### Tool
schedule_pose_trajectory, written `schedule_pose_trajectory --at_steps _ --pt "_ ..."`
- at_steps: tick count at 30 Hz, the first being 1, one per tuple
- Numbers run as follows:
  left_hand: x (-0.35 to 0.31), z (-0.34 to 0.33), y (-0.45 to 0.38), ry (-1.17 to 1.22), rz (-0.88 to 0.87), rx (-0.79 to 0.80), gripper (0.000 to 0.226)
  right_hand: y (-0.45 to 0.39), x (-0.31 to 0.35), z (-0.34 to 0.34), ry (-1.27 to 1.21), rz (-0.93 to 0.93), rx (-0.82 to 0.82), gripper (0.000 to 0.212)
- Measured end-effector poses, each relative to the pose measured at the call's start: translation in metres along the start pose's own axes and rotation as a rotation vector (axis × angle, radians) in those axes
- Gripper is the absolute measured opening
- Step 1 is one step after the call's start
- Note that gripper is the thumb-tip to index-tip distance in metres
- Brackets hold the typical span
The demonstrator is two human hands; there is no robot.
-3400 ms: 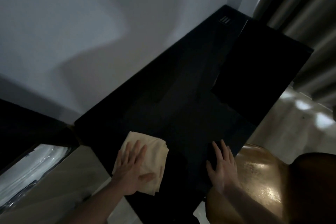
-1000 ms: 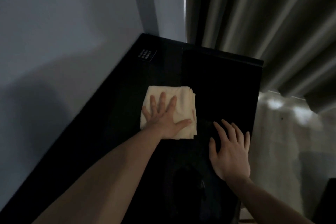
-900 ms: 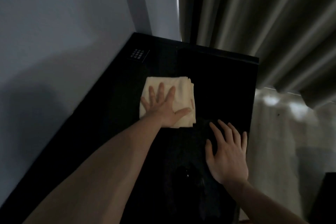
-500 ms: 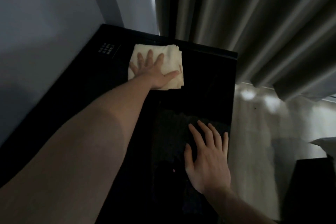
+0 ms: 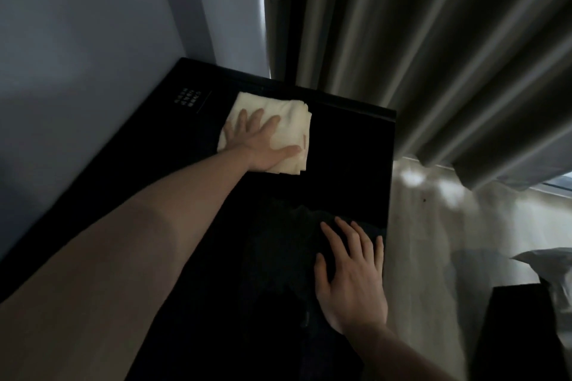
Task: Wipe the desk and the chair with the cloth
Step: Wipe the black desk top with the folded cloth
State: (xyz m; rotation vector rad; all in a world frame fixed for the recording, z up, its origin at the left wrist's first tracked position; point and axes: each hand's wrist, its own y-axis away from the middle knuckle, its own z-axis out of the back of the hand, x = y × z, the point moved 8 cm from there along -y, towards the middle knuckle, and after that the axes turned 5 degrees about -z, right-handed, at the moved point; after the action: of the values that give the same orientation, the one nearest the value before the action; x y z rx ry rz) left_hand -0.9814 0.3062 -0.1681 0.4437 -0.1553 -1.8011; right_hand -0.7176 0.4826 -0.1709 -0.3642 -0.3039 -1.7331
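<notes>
Only marking: small white printed block (image 5: 185,98) on black desk (image 5: 349,164), far left corner near wall, w/ thin white line beside it. Looks like rows of tiny characters or dots, too small and blurred to read. No other text.

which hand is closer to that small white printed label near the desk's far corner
Left. The left hand presses flat on the cloth just right of the label; the right hand lies flat on the desk, much nearer the person.

The black desk (image 5: 346,164) bears a folded cream cloth (image 5: 288,114) near its far edge.
</notes>
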Motion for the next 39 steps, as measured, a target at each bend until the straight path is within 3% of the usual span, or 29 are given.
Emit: schedule_pose_trajectory --at_steps 7,25,39 --pt "0.012 -0.033 0.072 -0.069 -0.115 0.068 0.112 0.001 0.003 0.002 0.022 -0.013 0.010 0.058" --pt "0.050 0.031 -0.057 0.043 0.154 -0.059 0.117 -0.002 -0.004 -0.003 0.012 0.004 -0.015 0.057" --pt "0.059 0.008 0.003 0.011 0.113 -0.057 0.112 -0.001 0.002 0.000 0.041 0.010 0.012 0.060"
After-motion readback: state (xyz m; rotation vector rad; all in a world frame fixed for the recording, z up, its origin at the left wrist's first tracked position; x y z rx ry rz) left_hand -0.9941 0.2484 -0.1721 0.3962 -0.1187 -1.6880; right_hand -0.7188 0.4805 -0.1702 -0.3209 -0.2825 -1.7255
